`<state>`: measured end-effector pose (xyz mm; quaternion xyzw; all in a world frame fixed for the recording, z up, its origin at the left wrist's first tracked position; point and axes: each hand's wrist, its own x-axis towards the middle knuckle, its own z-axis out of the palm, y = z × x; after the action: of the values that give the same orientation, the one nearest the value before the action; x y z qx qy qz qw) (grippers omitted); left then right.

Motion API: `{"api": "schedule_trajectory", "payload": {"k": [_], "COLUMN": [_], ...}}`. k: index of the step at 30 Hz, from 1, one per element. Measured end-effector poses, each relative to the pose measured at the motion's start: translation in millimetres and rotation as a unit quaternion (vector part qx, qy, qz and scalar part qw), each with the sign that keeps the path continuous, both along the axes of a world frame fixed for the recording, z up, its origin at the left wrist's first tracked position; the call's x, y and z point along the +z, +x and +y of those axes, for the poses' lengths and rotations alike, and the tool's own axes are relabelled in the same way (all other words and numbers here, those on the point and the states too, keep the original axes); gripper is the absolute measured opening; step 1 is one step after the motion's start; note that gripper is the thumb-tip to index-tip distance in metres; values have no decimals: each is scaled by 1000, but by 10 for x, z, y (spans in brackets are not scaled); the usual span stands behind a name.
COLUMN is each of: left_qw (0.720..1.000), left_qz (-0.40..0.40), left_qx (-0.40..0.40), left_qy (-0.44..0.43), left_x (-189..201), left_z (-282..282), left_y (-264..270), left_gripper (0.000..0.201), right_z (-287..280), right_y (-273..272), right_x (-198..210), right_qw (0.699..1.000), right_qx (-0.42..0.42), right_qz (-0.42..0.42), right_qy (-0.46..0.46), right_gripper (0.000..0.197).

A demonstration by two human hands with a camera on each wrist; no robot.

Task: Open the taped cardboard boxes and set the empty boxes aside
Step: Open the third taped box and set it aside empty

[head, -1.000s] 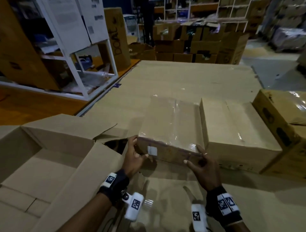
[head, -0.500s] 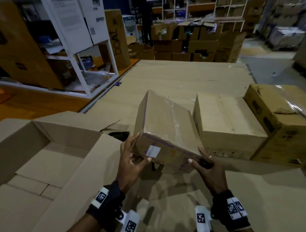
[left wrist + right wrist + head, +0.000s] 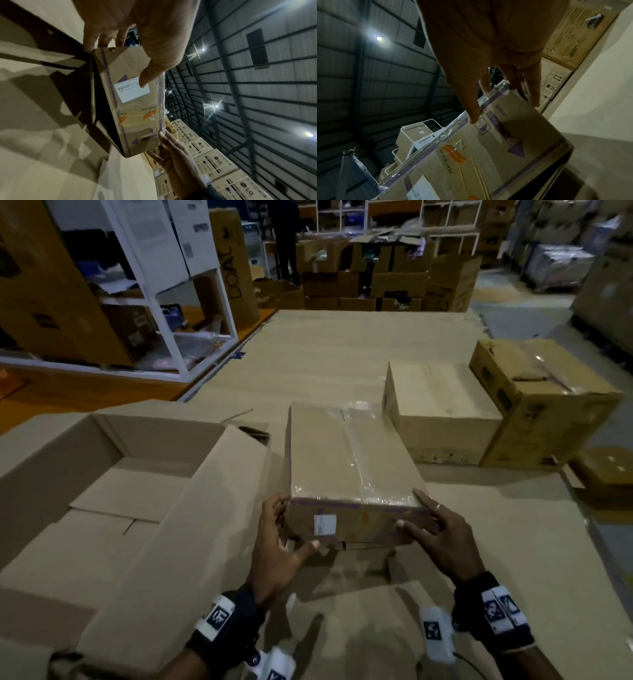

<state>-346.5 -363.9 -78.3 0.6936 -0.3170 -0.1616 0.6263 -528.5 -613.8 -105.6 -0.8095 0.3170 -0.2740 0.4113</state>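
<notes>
A: Where is the taped cardboard box (image 3: 346, 460) right now?

B: On the cardboard-covered floor (image 3: 342, 354), between the big open carton (image 3: 113, 494) on the left and 2 more sealed boxes (image 3: 442, 412) on the right. Its near end is in both hands, and in the left wrist view that end looks raised off the cardboard.

A: How are the hands placed?

B: The left hand (image 3: 277, 546) clasps the near left corner, thumb on the front face below the white label (image 3: 324, 524), fingers round the side. The right hand (image 3: 435, 535) clasps the near right corner, thumb on the front face, fingers over the top edge and along the side.

A: Is the box opened?

B: No. Clear tape (image 3: 363, 453) runs unbroken along the top seam and down the front.

A: What could go wrong?

B: I judge the glossy tape under the right fingertips offers poor purchase, so that corner may slide free. If one corner slips, the box could twist and drop against the open carton's flap (image 3: 191, 529). Tearing at the tape barehanded may also rip the cardboard.
</notes>
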Motion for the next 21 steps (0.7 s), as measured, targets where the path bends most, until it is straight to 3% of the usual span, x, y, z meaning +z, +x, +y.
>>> {"api": "schedule_trajectory", "payload": {"k": [11,15,17,21], "left_qw": [992,984,978,969], "left_qz": [25,40,27,-36], "left_qx": [-65,-106,-117,-86], "left_qy": [103,140,171,229], "left_x": [-220,-340,-372,-387], "left_z": [937,1111,1156,1286], "left_y": [-567,-864,-1022,-1116], "left_gripper": [81,78,78,91], "right_z": [1171,1514,1639,1877], "right_y": [-1035,-1513,-1734,-1928], "right_x": [85,-2,-4,-2], "right_qw": [996,994,991,990], "right_qx": [-50,-87,-112,-103], "right_qz": [54,68,72,82], "right_qy": [-45,-17,5,42], "right_gripper": [72,66,64,82]}}
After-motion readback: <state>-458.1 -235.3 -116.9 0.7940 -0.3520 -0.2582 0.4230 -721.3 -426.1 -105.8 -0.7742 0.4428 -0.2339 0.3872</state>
